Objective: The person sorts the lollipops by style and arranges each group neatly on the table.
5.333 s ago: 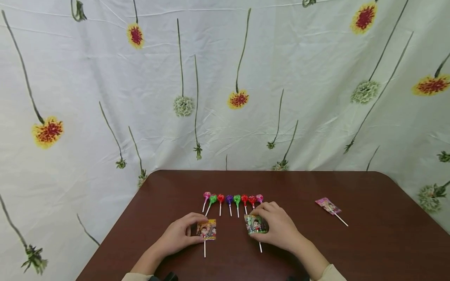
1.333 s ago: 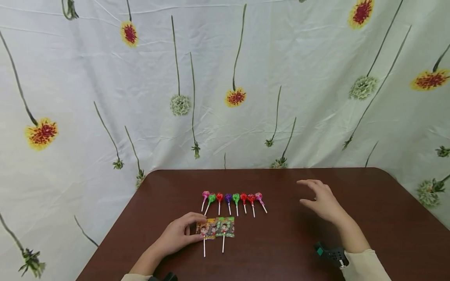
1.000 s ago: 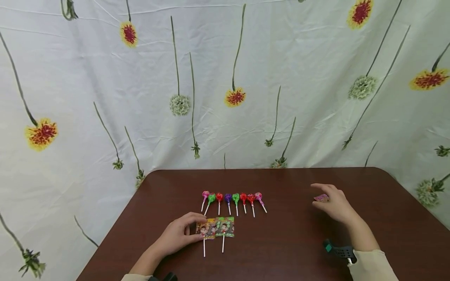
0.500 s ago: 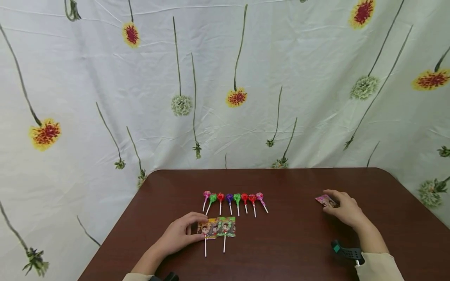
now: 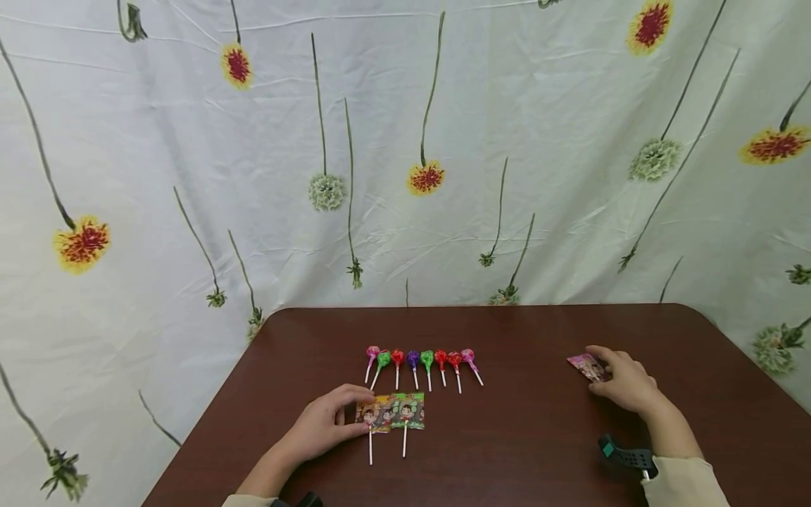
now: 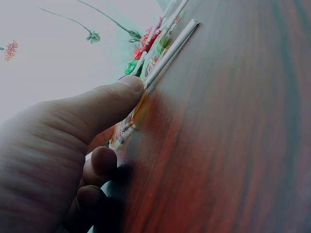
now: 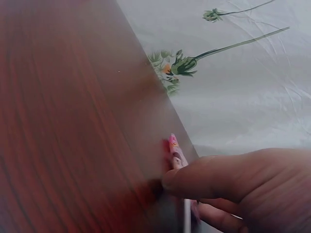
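Note:
My left hand point(image 5: 319, 424) pinches the edges of a flat lollipop in an orange wrapper point(image 5: 381, 414), its white stick pointing toward me. Touching its right side lies a second flat lollipop, in a green wrapper point(image 5: 408, 410). In the left wrist view the thumb point(image 6: 114, 99) presses by the stick. Far to the right, my right hand point(image 5: 627, 386) grips a pink-wrapped flat lollipop point(image 5: 584, 365) between thumb and fingers; the hand hides its stick in the head view. The right wrist view shows the pink wrapper point(image 7: 176, 150) standing edge-on beside the thumb.
Several round lollipops, among them a purple one point(image 5: 413, 358) and a green one point(image 5: 427, 359), form a row behind the flat ones. Everything lies on a dark brown table point(image 5: 507, 451). A white cloth with printed flowers point(image 5: 393, 232) hangs behind its far edge.
The green-wrapped lollipop was brought left against the orange one and released. My right hand then moved right to the pink lollipop and took hold of it. The left hand stayed put.

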Available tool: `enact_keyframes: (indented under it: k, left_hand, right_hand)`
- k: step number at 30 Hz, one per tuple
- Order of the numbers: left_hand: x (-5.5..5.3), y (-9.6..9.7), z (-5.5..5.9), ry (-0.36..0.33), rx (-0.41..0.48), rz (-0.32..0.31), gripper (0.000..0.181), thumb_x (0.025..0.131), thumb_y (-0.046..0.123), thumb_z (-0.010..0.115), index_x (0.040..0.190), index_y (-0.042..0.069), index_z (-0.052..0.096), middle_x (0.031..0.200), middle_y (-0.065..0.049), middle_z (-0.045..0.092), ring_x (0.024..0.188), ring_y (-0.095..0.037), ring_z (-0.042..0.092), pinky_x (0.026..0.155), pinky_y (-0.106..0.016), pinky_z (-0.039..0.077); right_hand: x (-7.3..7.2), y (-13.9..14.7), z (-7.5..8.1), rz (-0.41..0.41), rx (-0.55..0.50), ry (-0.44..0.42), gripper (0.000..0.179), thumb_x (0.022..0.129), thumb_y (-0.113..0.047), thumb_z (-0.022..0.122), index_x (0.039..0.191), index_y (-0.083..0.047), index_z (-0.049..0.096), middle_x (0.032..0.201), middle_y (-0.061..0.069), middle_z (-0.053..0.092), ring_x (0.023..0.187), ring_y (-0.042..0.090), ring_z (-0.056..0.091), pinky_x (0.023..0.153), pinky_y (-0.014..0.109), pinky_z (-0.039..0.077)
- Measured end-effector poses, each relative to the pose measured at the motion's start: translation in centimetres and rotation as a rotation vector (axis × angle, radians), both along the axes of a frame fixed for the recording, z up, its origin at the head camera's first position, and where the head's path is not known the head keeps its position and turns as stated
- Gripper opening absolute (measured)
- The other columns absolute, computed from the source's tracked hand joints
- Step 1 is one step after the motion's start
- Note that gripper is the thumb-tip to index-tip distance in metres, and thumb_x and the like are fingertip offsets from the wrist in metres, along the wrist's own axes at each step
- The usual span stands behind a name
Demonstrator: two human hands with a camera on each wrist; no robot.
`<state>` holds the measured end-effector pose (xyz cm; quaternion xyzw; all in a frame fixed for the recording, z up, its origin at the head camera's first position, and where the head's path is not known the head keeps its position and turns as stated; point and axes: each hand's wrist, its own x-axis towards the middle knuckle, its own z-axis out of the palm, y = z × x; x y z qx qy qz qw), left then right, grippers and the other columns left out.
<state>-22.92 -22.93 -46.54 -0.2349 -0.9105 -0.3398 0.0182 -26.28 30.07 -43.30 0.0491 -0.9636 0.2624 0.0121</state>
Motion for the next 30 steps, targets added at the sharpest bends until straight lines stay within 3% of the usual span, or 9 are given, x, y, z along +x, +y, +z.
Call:
enact_keyframes:
  k: [4, 9, 13, 17, 20, 24, 30]
  left_hand:
    - [0.1, 0.0, 0.1, 0.001, 0.004, 0.001, 0.038, 0.086, 0.034, 0.078, 0.122, 0.026, 0.068, 0.13, 0.0, 0.063, 0.057, 0.002, 0.047, 0.054, -0.021, 0.044]
    - [0.1, 0.1, 0.2, 0.012, -0.003, 0.004, 0.038, 0.086, 0.034, 0.078, 0.122, 0.026, 0.068, 0.13, 0.0, 0.064, 0.057, 0.002, 0.047, 0.055, -0.02, 0.044]
    - [0.1, 0.1, 0.2, 0.013, -0.006, 0.005, 0.038, 0.086, 0.034, 0.078, 0.122, 0.026, 0.068, 0.13, 0.0, 0.064, 0.057, 0.002, 0.046, 0.055, -0.02, 0.043]
    - [0.1, 0.1, 0.2, 0.011, -0.012, 0.008, 0.038, 0.086, 0.034, 0.078, 0.122, 0.026, 0.068, 0.13, 0.001, 0.064, 0.057, 0.002, 0.046, 0.055, -0.02, 0.043]
    - [0.1, 0.1, 0.2, 0.011, -0.014, 0.008, 0.038, 0.086, 0.034, 0.078, 0.122, 0.026, 0.068, 0.13, 0.001, 0.064, 0.057, 0.002, 0.046, 0.055, -0.02, 0.043]
    - [0.1, 0.1, 0.1, 0.007, -0.012, 0.009, 0.038, 0.086, 0.034, 0.078, 0.122, 0.026, 0.069, 0.129, 0.001, 0.064, 0.056, 0.002, 0.046, 0.054, -0.021, 0.043]
    - [0.0, 0.0, 0.0, 0.001, -0.01, 0.013, 0.037, 0.086, 0.035, 0.077, 0.121, 0.028, 0.068, 0.13, 0.001, 0.064, 0.056, 0.001, 0.046, 0.054, -0.021, 0.043]
  right_hand:
    - [-0.1, -0.1, 0.0, 0.052, -0.019, -0.003, 0.07, 0.082, -0.011, 0.071, 0.145, 0.001, 0.042, 0.133, 0.037, 0.043, 0.111, 0.05, 0.054, 0.08, 0.062, 0.043]
    - [-0.2, -0.4, -0.4, 0.139, -0.125, -0.024, 0.071, 0.082, -0.001, 0.068, 0.146, 0.007, 0.038, 0.138, 0.039, 0.034, 0.108, 0.048, 0.056, 0.076, 0.044, 0.052]
    - [-0.1, -0.6, -0.6, 0.176, -0.157, -0.035, 0.07, 0.084, -0.002, 0.068, 0.147, 0.005, 0.038, 0.144, 0.036, 0.028, 0.101, 0.038, 0.057, 0.072, 0.038, 0.049]
    - [-0.2, -1.0, -0.9, 0.207, -0.113, 0.002, 0.069, 0.083, -0.005, 0.068, 0.146, 0.003, 0.042, 0.148, 0.032, 0.03, 0.095, 0.029, 0.054, 0.071, 0.035, 0.043]
    - [-0.2, -1.2, -1.0, 0.202, -0.049, 0.025, 0.068, 0.082, -0.008, 0.067, 0.146, -0.002, 0.045, 0.15, 0.029, 0.035, 0.103, 0.035, 0.056, 0.073, 0.04, 0.043]
    - [-0.4, -1.4, -1.2, 0.173, 0.01, 0.032, 0.066, 0.082, -0.011, 0.067, 0.146, -0.006, 0.048, 0.149, 0.027, 0.041, 0.12, 0.049, 0.052, 0.08, 0.056, 0.046]
    - [-0.4, -1.5, -1.3, 0.167, -0.001, 0.048, 0.063, 0.081, -0.011, 0.067, 0.143, -0.006, 0.052, 0.142, 0.025, 0.046, 0.118, 0.046, 0.053, 0.083, 0.062, 0.045]
